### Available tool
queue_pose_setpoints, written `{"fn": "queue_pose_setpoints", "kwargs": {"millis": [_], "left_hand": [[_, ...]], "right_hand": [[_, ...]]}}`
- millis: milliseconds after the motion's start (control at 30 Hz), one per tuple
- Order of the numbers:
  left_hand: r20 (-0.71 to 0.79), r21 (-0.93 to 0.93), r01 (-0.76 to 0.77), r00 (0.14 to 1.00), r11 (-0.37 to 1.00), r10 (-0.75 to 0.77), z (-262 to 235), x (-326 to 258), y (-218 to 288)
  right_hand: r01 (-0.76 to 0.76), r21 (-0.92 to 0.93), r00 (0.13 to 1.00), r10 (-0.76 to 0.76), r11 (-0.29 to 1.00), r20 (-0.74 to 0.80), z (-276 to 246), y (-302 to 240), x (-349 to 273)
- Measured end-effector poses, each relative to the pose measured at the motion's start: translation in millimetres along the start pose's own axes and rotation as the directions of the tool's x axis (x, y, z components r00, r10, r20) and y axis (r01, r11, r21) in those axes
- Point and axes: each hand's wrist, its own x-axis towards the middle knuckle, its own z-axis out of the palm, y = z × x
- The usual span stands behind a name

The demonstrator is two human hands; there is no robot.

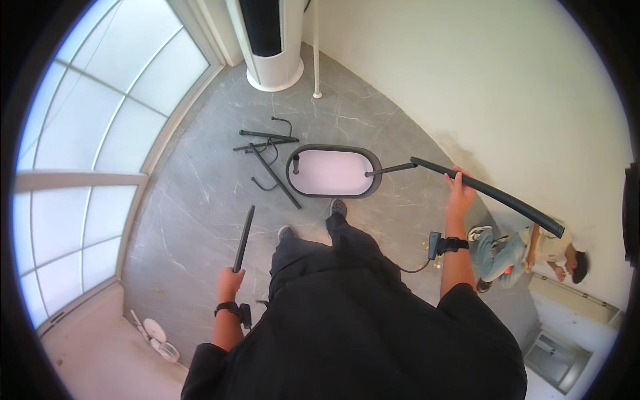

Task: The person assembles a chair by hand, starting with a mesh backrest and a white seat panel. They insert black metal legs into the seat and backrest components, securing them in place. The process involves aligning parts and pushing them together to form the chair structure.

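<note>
My left hand is closed around the lower end of a straight black tube, which points up and away. My right hand grips a longer, thicker black tube that slants toward the lower right. Its far end meets the top of a thinner black pole rising from the oval tray; I cannot tell whether they are joined. That tray has a dark rim and a pale pinkish inside, and lies on the floor ahead of my feet. A short black post stands at its left end.
Left of the tray lie several black tubes with curved hooks. A tall white appliance and a thin white pipe stand at the back. Another person is low by the right wall. Round white parts rest at lower left.
</note>
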Motion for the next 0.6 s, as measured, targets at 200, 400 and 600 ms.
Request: {"fn": "queue_pose_setpoints", "kwargs": {"millis": [200,400,600], "left_hand": [[-0.033,-0.426,0.1,0.991,0.899,-0.126,5.8,-23.8,57.0],[-0.186,-0.328,0.074,0.972,0.942,-0.141,14.3,-43.8,76.1],[-0.168,-0.081,0.107,0.979,0.991,-0.119,36.8,-58.7,89.0]], "right_hand": [[-0.045,0.0,0.999,0.045,0.999,0.017,-44.9,51.7,21.3],[-0.055,0.045,0.997,0.052,0.998,0.064,-69.7,70.6,30.3],[-0.081,0.025,0.989,0.078,0.996,0.123,-73.5,73.0,37.1]]}}
